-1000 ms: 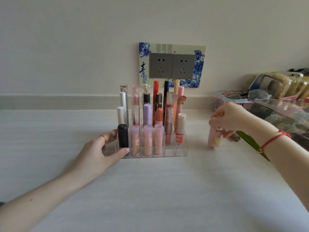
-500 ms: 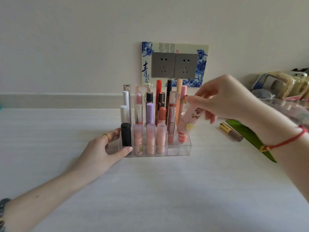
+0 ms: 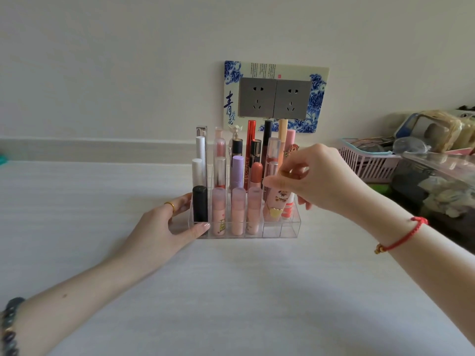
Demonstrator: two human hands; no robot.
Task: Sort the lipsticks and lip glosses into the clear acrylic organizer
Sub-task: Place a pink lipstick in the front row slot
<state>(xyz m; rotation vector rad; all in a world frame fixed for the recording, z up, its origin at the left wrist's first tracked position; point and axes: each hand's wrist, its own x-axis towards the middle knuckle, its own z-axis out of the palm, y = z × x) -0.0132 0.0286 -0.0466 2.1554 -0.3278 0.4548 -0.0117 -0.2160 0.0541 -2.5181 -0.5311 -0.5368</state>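
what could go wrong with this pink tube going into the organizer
The right hand pinches the pink tube only at its top and it leans a little, so its base may catch a divider of the clear organizer rather than drop into a slot. The red-striped tube stands right beside it and could be knocked. The left hand only braces the organizer's left end, so a hard push might slide it.
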